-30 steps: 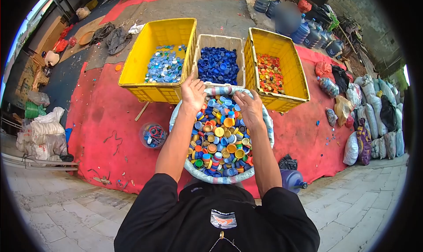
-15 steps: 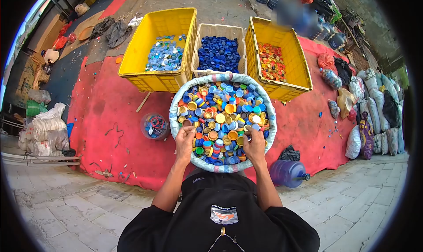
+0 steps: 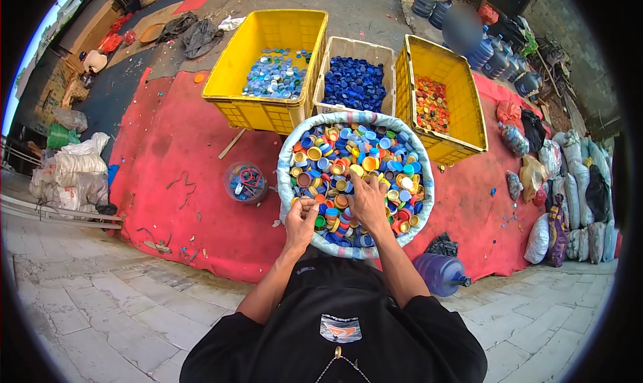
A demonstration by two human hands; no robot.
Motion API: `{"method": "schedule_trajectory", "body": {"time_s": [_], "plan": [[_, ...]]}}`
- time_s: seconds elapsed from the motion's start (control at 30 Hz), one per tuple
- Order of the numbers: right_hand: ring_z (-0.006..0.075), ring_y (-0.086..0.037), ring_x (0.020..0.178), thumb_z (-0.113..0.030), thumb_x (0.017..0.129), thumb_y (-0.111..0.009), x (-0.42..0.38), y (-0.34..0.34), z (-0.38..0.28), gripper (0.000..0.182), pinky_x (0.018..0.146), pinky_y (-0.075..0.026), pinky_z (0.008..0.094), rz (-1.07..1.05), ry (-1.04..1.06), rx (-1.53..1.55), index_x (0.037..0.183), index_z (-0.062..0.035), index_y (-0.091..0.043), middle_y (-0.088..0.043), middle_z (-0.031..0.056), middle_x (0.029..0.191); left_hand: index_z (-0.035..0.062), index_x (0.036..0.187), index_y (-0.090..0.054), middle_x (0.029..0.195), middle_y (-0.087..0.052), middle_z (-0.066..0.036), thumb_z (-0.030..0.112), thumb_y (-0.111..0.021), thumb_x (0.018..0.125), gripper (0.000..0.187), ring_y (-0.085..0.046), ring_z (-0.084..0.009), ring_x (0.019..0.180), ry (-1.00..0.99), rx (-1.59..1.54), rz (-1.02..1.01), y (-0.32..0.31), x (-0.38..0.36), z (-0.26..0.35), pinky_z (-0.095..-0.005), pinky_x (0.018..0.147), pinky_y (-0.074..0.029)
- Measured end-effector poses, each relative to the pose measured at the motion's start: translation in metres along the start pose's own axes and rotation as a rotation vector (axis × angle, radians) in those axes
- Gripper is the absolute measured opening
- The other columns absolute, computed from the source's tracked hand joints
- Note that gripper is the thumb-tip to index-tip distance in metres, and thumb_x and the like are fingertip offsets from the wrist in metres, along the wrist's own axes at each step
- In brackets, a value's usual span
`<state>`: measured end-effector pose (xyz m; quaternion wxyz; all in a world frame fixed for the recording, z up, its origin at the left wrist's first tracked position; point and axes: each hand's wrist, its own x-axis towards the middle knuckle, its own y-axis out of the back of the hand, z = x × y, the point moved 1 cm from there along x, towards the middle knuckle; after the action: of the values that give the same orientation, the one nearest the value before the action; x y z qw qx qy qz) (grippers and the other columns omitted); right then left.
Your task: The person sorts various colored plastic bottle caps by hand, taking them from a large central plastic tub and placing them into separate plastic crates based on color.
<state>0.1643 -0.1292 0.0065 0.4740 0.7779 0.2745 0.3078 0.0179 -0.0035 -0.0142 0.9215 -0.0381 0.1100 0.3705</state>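
Note:
A round basket with a cloth-wrapped rim [image 3: 429, 197] stands in front of my body, filled with mixed bottle caps [image 3: 343, 157]. Over the basket's near left part, my left hand [image 3: 301, 221] has its fingers pinched together; whatever they hold is too small to name. My right hand [image 3: 367, 199] reaches down into the caps near the middle, fingers spread and touching them. Beyond the basket are a yellow crate [image 3: 221, 78] with light blue and white caps, a white crate [image 3: 323, 106] with dark blue caps, and a yellow crate [image 3: 462, 142] with red and orange caps.
A clear tub [image 3: 245, 183] of odds and ends sits left of the basket on the red mat [image 3: 161, 202]. A large water bottle [image 3: 439, 274] lies near my right arm. Filled sacks [image 3: 569, 175] line the right side, and more bags [image 3: 74, 175] are at the left.
My right hand has moved inward and forward in the basket, and its fingers have opened. My left hand stays pinched near the left rim. The whole view has shifted slightly.

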Motion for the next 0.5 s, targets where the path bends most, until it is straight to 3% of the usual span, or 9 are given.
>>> {"method": "schedule_trajectory", "body": {"time_s": [0.23,0.33,0.37,0.47,0.5], "plan": [[0.0283,-0.053,0.097,-0.014,0.073,-0.070,0.005,-0.007,0.003,0.062,0.083,-0.034,0.0453,-0.028,-0.024,-0.005,0.131,-0.0079,-0.050,-0.065,0.0077,0.099,-0.0001,0.101,-0.060,0.083,-0.060,0.000,0.014,-0.065,0.090,0.018,-0.053,-0.0051,0.072,-0.011,0.051,0.018,0.005,0.006,-0.007,-0.0210,0.066,-0.045],[0.0290,-0.052,0.096,-0.014,0.072,-0.073,-0.001,0.001,0.004,0.062,0.083,-0.034,0.0458,0.097,-0.021,0.118,0.129,-0.0075,-0.051,-0.064,0.0078,0.098,-0.0007,0.100,-0.061,0.082,-0.061,-0.001,0.016,-0.067,0.089,0.020,-0.052,-0.0054,0.069,-0.039,0.075,0.018,0.001,0.013,-0.001,-0.0219,0.064,-0.045],[0.0262,-0.056,0.092,-0.013,0.073,-0.075,-0.004,0.005,0.004,0.060,0.081,-0.040,0.0446,0.174,-0.042,0.151,0.128,-0.0061,-0.051,-0.063,0.0092,0.099,-0.0011,0.099,-0.061,0.080,-0.062,-0.001,0.017,-0.067,0.088,0.022,-0.052,-0.0057,0.067,-0.054,0.080,0.022,0.000,0.017,0.001,-0.0227,0.062,-0.046],[0.0206,-0.060,0.087,-0.010,0.076,-0.075,-0.016,0.016,0.011,0.059,0.078,-0.047,0.0383,0.218,-0.314,0.617,0.128,-0.0032,-0.050,-0.063,0.0090,0.098,-0.0007,0.101,-0.061,0.082,-0.066,-0.006,0.017,-0.068,0.086,0.025,-0.058,-0.0113,0.067,-0.112,0.181,0.018,-0.006,0.033,-0.001,-0.0273,0.062,-0.048],[0.0168,-0.061,0.082,-0.008,0.076,-0.076,-0.022,0.017,0.015,0.057,0.075,-0.051,0.0316,0.212,-0.419,0.799,0.127,-0.0011,-0.050,-0.061,0.0082,0.099,-0.0005,0.101,-0.061,0.083,-0.067,-0.008,0.017,-0.068,0.086,0.025,-0.060,-0.0138,0.067,-0.135,0.238,0.020,-0.009,0.038,0.004,-0.0289,0.062,-0.049]]}}
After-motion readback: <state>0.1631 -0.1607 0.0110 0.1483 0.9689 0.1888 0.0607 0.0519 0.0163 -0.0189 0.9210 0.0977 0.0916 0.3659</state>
